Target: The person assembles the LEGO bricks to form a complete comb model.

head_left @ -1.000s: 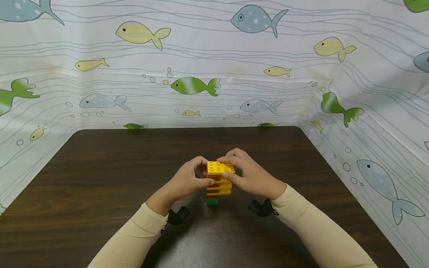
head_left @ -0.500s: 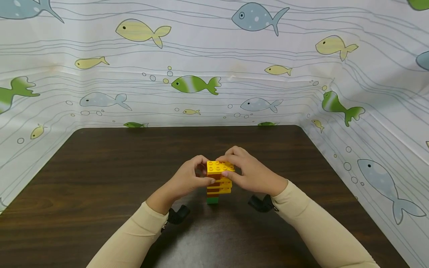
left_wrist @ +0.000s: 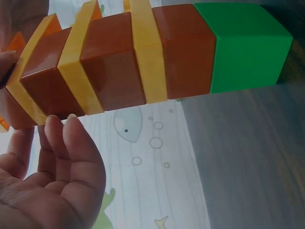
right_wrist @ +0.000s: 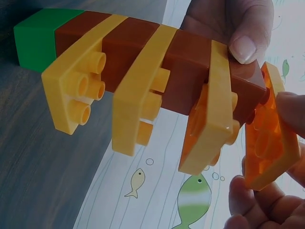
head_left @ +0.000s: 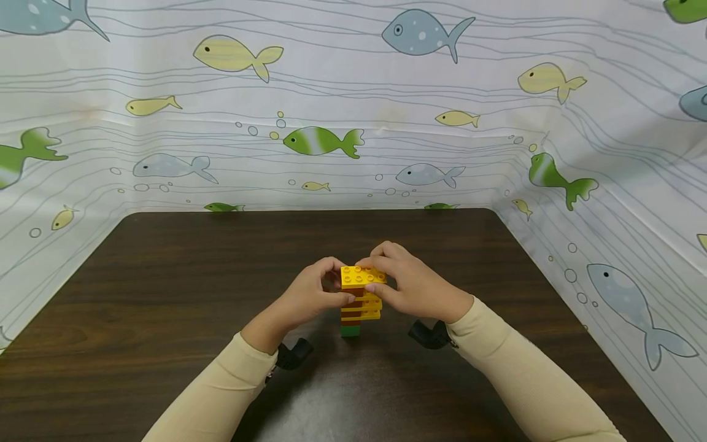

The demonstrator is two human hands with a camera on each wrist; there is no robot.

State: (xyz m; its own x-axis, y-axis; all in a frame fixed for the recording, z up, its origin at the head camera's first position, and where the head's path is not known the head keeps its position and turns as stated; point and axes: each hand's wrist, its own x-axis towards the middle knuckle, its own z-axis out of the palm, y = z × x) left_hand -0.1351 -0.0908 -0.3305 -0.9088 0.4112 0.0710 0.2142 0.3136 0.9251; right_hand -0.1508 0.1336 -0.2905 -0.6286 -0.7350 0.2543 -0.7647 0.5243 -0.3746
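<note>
A tower of toy building bricks stands upright on the table, a green brick [head_left: 350, 331] at its foot. Above it, brown bricks [left_wrist: 186, 52] alternate with thin yellow plates [right_wrist: 138, 90] that jut out to the right. My left hand [head_left: 304, 298] grips the tower near its top, thumb [right_wrist: 248, 43] on the uppermost brown brick and fingers on the far side. My right hand [head_left: 411, 285] pinches the top yellow plate [head_left: 358, 277], thumb at its near edge. In the right wrist view, a narrow gap with brown studs shows between this plate and the brown brick below.
The dark wooden table [head_left: 193, 294] reaches to a white fish-print sheet [head_left: 331, 80] behind and at both sides. Black wrist-camera mounts [head_left: 294, 354] hang beneath the cuffs, close to the tower's foot.
My right wrist has risen very slightly, with its fingers still on the top plate. The left hand and the tower look the same.
</note>
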